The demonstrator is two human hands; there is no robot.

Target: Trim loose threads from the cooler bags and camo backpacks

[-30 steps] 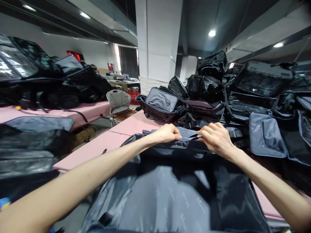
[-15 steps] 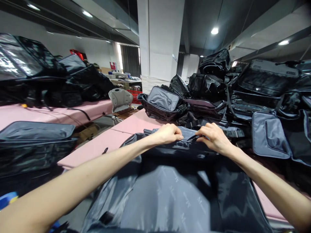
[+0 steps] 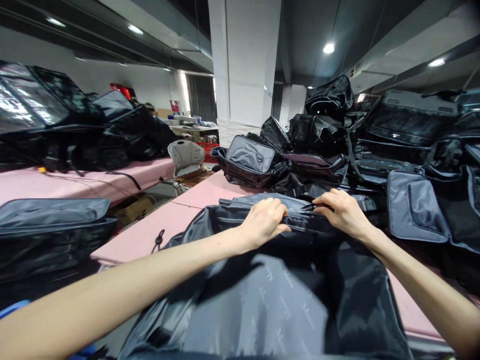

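Note:
A large black bag (image 3: 360, 290) lies open before me, its grey lining (image 3: 258, 305) printed with pale lettering. At the bag's far rim, my left hand (image 3: 266, 222) is closed with thumb and fingers pinching the dark edge. My right hand (image 3: 341, 212), a little farther right, pinches a thin dark strip at the same rim. Whether that strip is a zipper or a strap I cannot tell. Grey fabric (image 3: 272, 201) bunches up just beyond both hands. My fingertips partly hide what they grip.
Dark bags (image 3: 408, 120) are heaped at the right and back of the pink table (image 3: 183, 215). A grey-lined bag (image 3: 251, 155) stands beyond my hands. More bags (image 3: 56, 245) sit at left, near a grey chair (image 3: 186, 157). A white pillar (image 3: 245, 65) rises behind.
My left hand has come slightly nearer and lower along the rim. My right hand has shifted a little to the right, still pinching the strip. The view has tilted slightly.

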